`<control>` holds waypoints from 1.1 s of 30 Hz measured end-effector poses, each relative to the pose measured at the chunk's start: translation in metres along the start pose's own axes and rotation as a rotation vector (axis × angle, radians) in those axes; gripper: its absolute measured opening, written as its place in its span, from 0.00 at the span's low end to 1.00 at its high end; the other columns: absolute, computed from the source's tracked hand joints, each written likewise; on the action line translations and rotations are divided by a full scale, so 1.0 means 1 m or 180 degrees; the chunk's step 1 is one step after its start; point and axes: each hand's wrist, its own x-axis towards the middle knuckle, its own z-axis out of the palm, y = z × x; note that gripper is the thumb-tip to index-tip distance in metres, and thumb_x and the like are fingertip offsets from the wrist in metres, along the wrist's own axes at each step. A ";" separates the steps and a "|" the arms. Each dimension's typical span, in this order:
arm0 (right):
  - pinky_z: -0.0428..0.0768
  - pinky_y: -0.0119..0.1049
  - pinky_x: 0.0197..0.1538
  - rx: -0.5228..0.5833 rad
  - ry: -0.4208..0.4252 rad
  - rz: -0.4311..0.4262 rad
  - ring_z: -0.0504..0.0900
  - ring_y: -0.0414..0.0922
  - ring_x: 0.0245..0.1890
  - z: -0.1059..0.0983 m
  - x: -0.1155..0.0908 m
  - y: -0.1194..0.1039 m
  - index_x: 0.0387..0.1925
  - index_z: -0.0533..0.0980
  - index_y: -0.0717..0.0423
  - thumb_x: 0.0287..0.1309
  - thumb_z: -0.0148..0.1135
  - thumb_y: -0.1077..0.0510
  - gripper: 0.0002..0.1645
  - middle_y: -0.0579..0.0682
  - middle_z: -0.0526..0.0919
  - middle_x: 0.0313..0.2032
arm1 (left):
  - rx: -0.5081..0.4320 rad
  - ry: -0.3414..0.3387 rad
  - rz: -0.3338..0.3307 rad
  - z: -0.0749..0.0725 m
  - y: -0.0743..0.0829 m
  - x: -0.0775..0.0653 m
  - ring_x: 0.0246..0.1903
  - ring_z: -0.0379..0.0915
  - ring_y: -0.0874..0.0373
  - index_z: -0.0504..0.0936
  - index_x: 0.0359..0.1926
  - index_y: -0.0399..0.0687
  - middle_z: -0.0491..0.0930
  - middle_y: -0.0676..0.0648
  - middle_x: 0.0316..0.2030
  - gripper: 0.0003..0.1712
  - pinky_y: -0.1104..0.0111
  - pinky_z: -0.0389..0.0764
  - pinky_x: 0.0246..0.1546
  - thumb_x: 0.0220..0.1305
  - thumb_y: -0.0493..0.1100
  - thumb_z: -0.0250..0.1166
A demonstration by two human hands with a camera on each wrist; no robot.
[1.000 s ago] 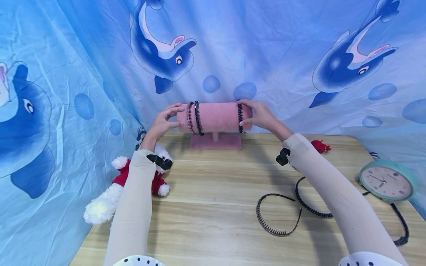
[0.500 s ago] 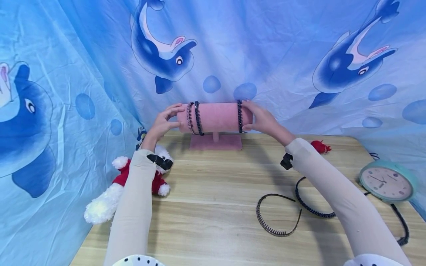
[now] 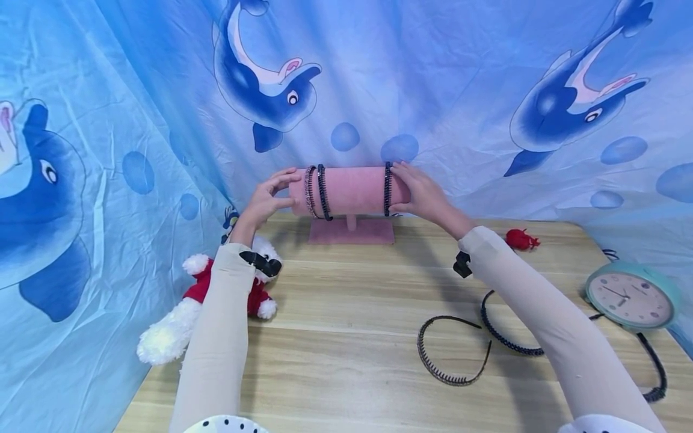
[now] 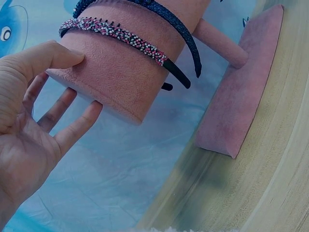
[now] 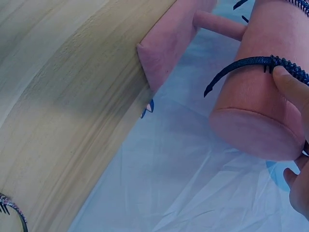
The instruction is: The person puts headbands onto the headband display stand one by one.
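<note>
A pink velvet headband stand [image 3: 357, 191] with a padded bar stands at the table's back. My left hand [image 3: 265, 198] holds the bar's left end, thumb [image 4: 67, 57] on one side and fingers on the other. Close by, a pink-and-white beaded headband [image 4: 116, 33] and a dark headband [image 3: 323, 192] sit on the bar. At the right end, another dark, toothed headband [image 5: 253, 61] straddles the bar. My right hand [image 3: 425, 195] spans that end, its thumb [image 5: 288, 87] touching the headband's edge; its other fingers are partly hidden.
A toothed headband [image 3: 446, 380] and a dark headband [image 3: 506, 344] lie on the wooden table [image 3: 335, 361]; another dark headband [image 3: 656, 373] lies near the teal alarm clock [image 3: 628, 294]. A plush toy [image 3: 168, 334] lies left, a small red item [image 3: 521, 239] back right. Dolphin curtains [image 3: 455, 72] hang behind.
My right hand shifted right slightly, then back left. Its fingers lay over the right headband and now sit at its outer edge; the headband has slid slightly left. My left hand stayed still.
</note>
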 end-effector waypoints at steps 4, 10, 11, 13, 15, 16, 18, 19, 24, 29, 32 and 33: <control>0.55 0.56 0.80 -0.0008 0.0010 0.0005 0.57 0.61 0.78 0.002 0.004 -0.006 0.74 0.63 0.63 0.46 0.82 0.47 0.59 0.64 0.62 0.75 | 0.0009 -0.0001 0.0002 -0.001 -0.001 0.000 0.75 0.58 0.49 0.74 0.69 0.40 0.58 0.53 0.78 0.35 0.52 0.68 0.73 0.60 0.27 0.67; 0.53 0.54 0.81 -0.0171 0.0014 -0.0047 0.58 0.62 0.77 0.009 0.013 -0.012 0.73 0.63 0.64 0.46 0.81 0.43 0.59 0.65 0.63 0.75 | 0.0061 0.0013 -0.0017 -0.001 -0.002 0.001 0.75 0.58 0.50 0.74 0.69 0.41 0.59 0.54 0.78 0.34 0.55 0.71 0.71 0.61 0.28 0.68; 0.53 0.54 0.81 -0.0205 0.0025 -0.0067 0.58 0.62 0.77 0.010 0.015 -0.013 0.73 0.64 0.64 0.46 0.81 0.43 0.59 0.65 0.64 0.75 | 0.0055 0.0019 -0.0016 -0.001 -0.002 0.001 0.75 0.58 0.50 0.74 0.69 0.41 0.59 0.54 0.78 0.34 0.55 0.71 0.71 0.60 0.28 0.68; 0.53 0.54 0.81 -0.0255 0.0047 -0.0116 0.60 0.63 0.76 0.011 0.018 -0.015 0.72 0.64 0.65 0.46 0.81 0.42 0.59 0.65 0.65 0.74 | 0.0051 0.0025 -0.0014 -0.001 -0.002 0.001 0.75 0.58 0.51 0.74 0.69 0.42 0.59 0.54 0.78 0.34 0.57 0.72 0.70 0.61 0.28 0.68; 0.54 0.54 0.81 -0.0307 0.0045 -0.0142 0.61 0.63 0.76 0.012 0.021 -0.017 0.72 0.65 0.64 0.47 0.80 0.41 0.58 0.64 0.66 0.74 | 0.0042 0.0030 -0.0003 -0.001 -0.002 0.001 0.75 0.59 0.51 0.74 0.69 0.41 0.60 0.54 0.77 0.34 0.60 0.74 0.68 0.61 0.28 0.68; 0.55 0.55 0.80 -0.0325 0.0032 -0.0145 0.62 0.62 0.76 0.012 0.023 -0.018 0.72 0.65 0.64 0.47 0.80 0.40 0.58 0.64 0.66 0.74 | 0.0031 0.0035 0.0001 -0.001 -0.002 0.001 0.75 0.59 0.51 0.74 0.68 0.41 0.60 0.54 0.77 0.34 0.61 0.74 0.68 0.61 0.28 0.68; 0.55 0.56 0.80 -0.0355 -0.0003 -0.0143 0.62 0.62 0.75 0.012 0.026 -0.021 0.72 0.65 0.63 0.47 0.80 0.40 0.58 0.63 0.66 0.74 | 0.0040 0.0037 0.0011 0.000 -0.002 0.001 0.75 0.59 0.50 0.74 0.68 0.41 0.60 0.53 0.77 0.34 0.64 0.76 0.66 0.61 0.28 0.68; 0.56 0.57 0.80 -0.0372 -0.0026 -0.0137 0.62 0.61 0.75 0.012 0.028 -0.022 0.73 0.65 0.62 0.47 0.79 0.39 0.58 0.63 0.66 0.74 | 0.0044 0.0040 0.0022 -0.001 -0.001 0.001 0.75 0.59 0.50 0.74 0.68 0.41 0.60 0.53 0.77 0.34 0.65 0.76 0.65 0.61 0.28 0.68; 0.60 0.59 0.77 -0.0442 -0.0102 -0.0143 0.64 0.59 0.75 0.013 0.034 -0.027 0.74 0.65 0.58 0.48 0.78 0.37 0.58 0.60 0.67 0.74 | 0.0062 0.0033 0.0063 -0.001 -0.001 0.000 0.74 0.60 0.49 0.74 0.68 0.39 0.60 0.52 0.78 0.34 0.66 0.77 0.64 0.60 0.27 0.68; 0.62 0.60 0.75 -0.0522 -0.0151 -0.0128 0.66 0.57 0.75 0.016 0.040 -0.033 0.74 0.66 0.54 0.47 0.77 0.34 0.58 0.57 0.68 0.74 | 0.0021 0.0051 0.0099 -0.002 -0.008 0.004 0.74 0.60 0.48 0.75 0.68 0.39 0.60 0.51 0.77 0.33 0.63 0.75 0.66 0.60 0.27 0.68; 0.60 0.56 0.78 -0.0531 -0.0185 -0.0142 0.65 0.57 0.75 0.019 0.043 -0.036 0.75 0.65 0.54 0.48 0.76 0.33 0.58 0.57 0.67 0.74 | -0.0027 0.0092 0.0117 -0.003 -0.020 0.010 0.74 0.61 0.51 0.76 0.67 0.41 0.61 0.54 0.77 0.33 0.59 0.73 0.69 0.60 0.27 0.68; 0.59 0.55 0.79 -0.0523 -0.0197 -0.0148 0.64 0.57 0.75 0.020 0.044 -0.037 0.75 0.65 0.54 0.49 0.76 0.34 0.58 0.57 0.67 0.75 | -0.0030 0.0106 0.0125 -0.004 -0.024 0.012 0.74 0.61 0.52 0.76 0.67 0.42 0.62 0.55 0.76 0.33 0.57 0.72 0.70 0.60 0.27 0.69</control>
